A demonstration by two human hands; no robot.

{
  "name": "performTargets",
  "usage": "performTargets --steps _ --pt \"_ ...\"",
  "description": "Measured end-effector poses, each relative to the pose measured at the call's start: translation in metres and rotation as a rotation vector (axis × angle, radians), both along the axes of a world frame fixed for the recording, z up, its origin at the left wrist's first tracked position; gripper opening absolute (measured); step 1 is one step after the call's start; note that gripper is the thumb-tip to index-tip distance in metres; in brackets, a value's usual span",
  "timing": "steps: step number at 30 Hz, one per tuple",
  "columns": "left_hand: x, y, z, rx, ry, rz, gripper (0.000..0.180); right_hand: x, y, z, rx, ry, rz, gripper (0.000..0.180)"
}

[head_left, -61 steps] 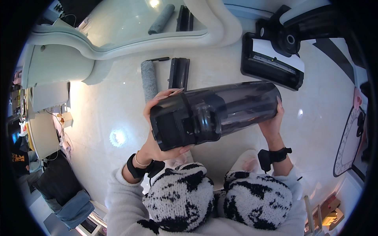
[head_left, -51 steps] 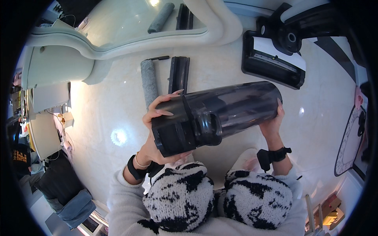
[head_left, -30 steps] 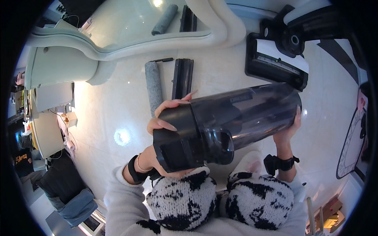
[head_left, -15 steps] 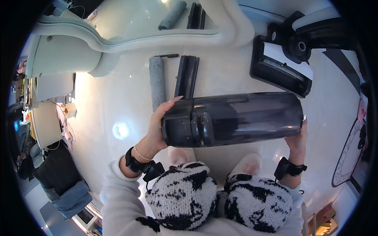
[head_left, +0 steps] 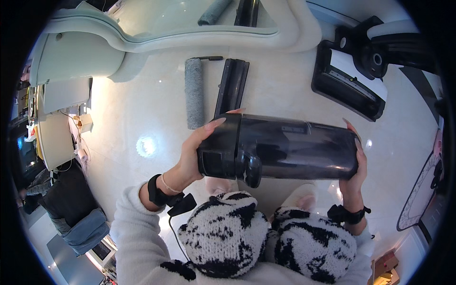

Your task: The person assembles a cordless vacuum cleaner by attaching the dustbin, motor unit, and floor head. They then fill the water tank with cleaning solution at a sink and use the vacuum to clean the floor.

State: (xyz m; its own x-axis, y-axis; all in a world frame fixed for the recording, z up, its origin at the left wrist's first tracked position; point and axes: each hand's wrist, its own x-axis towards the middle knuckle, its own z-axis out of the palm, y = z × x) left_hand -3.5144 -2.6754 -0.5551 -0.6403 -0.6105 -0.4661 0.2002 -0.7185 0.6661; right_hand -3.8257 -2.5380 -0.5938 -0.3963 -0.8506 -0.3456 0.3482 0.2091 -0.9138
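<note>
The tank [head_left: 299, 147] is held crosswise above the floor [head_left: 270, 85], in front of the knees [head_left: 221, 232]. The left hand [head_left: 192, 151] is clamped on its black end, the right hand [head_left: 355, 168] on its see-through end. Beyond lie a grey roller [head_left: 194, 95] and, beside it, a black cover [head_left: 232, 85]; farther right stands a floor head [head_left: 349, 88].

Two hands [head_left: 190, 151] [head_left: 356, 172], one canister [head_left: 297, 147]

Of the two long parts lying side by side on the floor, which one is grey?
The left one, the roller: it is grey, fuzzy and rounded, while the strip to its right is black and hard-looking.
</note>
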Motion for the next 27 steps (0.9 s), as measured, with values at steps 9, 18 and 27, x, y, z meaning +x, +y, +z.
performTargets --steps 9,18,27 --pt "0.002 -0.003 0.007 -0.043 -0.010 0.014 0.072 -0.002 -0.005 0.018 -0.076 0.121 0.069 0.070" --pt "0.013 -0.017 0.003 -0.064 0.061 -0.145 0.067 -0.006 0.016 0.001 -0.057 0.143 0.088 0.072" --pt "0.041 -0.037 0.010 0.044 0.225 -0.218 0.074 -0.019 -0.018 0.002 -0.340 0.366 0.209 0.054"
